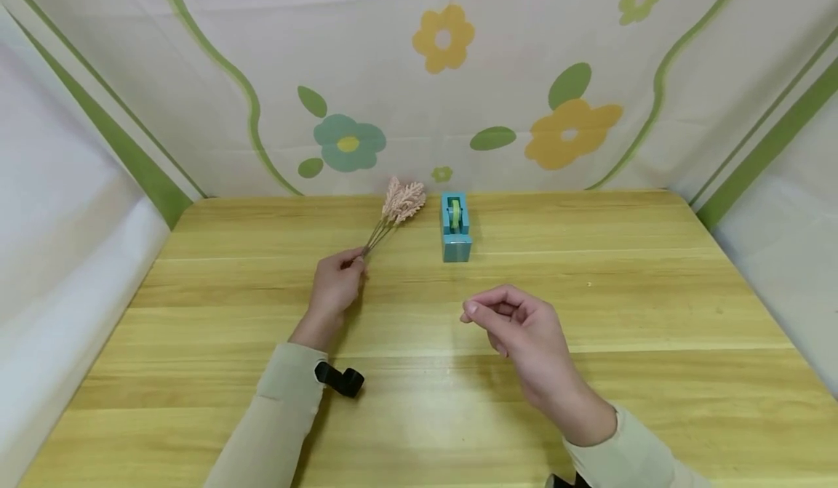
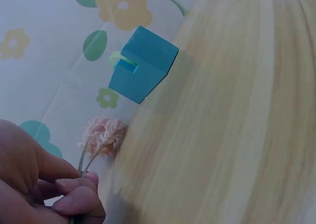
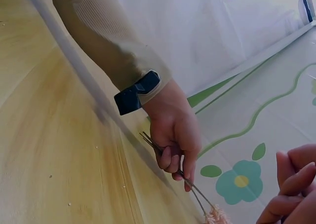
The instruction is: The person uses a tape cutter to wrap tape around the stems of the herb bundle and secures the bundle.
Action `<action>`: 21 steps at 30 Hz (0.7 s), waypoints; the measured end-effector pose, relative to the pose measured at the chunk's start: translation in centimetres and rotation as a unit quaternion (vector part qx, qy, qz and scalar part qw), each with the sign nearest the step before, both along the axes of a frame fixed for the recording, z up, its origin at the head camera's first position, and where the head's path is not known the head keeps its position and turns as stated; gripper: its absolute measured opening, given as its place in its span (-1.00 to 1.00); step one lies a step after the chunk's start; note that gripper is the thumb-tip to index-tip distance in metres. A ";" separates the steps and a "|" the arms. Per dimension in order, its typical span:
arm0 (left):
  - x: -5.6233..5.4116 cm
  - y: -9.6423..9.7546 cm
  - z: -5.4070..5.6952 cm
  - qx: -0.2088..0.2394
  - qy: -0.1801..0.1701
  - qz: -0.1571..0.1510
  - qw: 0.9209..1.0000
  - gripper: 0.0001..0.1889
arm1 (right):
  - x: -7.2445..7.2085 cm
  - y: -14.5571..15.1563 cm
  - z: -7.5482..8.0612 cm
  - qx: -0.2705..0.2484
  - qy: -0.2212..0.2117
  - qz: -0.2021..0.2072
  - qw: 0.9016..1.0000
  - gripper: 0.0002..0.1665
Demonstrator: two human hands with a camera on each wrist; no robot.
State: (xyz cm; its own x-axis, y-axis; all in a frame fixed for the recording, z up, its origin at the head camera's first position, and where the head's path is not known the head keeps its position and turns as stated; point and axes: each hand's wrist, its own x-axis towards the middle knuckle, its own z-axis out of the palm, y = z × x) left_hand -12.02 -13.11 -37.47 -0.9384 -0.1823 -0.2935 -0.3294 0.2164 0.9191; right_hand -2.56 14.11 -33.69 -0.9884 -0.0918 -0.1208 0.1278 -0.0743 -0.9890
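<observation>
A small bunch of pale pink dried-looking flowers (image 1: 404, 201) on thin stems slants up toward the back of the table. My left hand (image 1: 337, 281) grips the stems, with the flower heads beyond its fingers. The stem ends (image 3: 144, 136) poke out behind that hand in the right wrist view. Over the table's middle is my right hand (image 1: 524, 328), its fingers curled and its thumb close against the index fingertip. I see no thing between them. A blue tape dispenser (image 1: 456, 248) with a greenish roll (image 1: 455, 214) stands just right of the flowers, apart from both hands.
Under everything is a wood-grain table (image 1: 216, 313). A white cloth (image 1: 393, 88) printed with flowers and leaves hangs along its back edge, with more white cloth (image 1: 78, 204) at the sides. A black wrist camera mount (image 1: 340, 379) sits on my left sleeve.
</observation>
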 end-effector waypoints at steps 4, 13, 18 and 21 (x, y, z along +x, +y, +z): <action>0.5 -0.4 0.2 -0.002 -0.005 -0.014 1.000 -0.55 | 0.0 0.1 0.2 0.000 0.006 -0.005 1.000 -0.96; 0.5 -1.2 0.2 0.040 0.016 0.012 0.999 -0.68 | 0.0 0.1 0.6 -0.021 -0.002 -0.001 1.000 -0.89; 0.4 -1.3 -0.2 -0.009 0.031 0.028 0.999 -0.76 | -0.2 0.0 0.7 -0.024 -0.003 0.001 1.000 -0.88; 0.4 -1.6 -0.4 -0.043 0.043 0.034 0.998 -0.77 | -0.4 0.0 0.9 -0.024 -0.002 0.001 1.000 -0.89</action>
State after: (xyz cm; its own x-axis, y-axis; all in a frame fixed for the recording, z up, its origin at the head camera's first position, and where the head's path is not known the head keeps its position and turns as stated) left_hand -11.66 -14.67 -37.88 -0.9441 -0.2673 -0.1928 -0.2668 0.2763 0.9233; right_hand -2.96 14.12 -32.83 -0.9877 -0.0991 -0.1212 0.1328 -0.1205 -0.9838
